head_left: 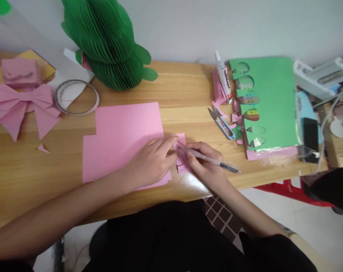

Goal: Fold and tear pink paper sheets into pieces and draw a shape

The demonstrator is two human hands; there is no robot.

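My right hand [208, 160] is closed around a clear-barrelled pen [213, 160], its tip on a small piece of pink paper [183, 166]. Dark curved lines are drawn on that piece. From the other side, the bent fingers and thumb of my left hand [153, 162] hold the small piece against the wooden table. Beneath my left hand and wrist lie larger sheets of pink paper [123, 128], overlapping one another. Part of the small piece is hidden by my fingers.
Blue thread snips [224, 124], a glue tube [224, 77] and a green sheet with cut-outs [276, 102] lie to the right. A black phone [311, 134] is beyond. At left are a tape roll [96, 99], a pink paper bow [21, 100] and a green honeycomb-paper figure [115, 49].
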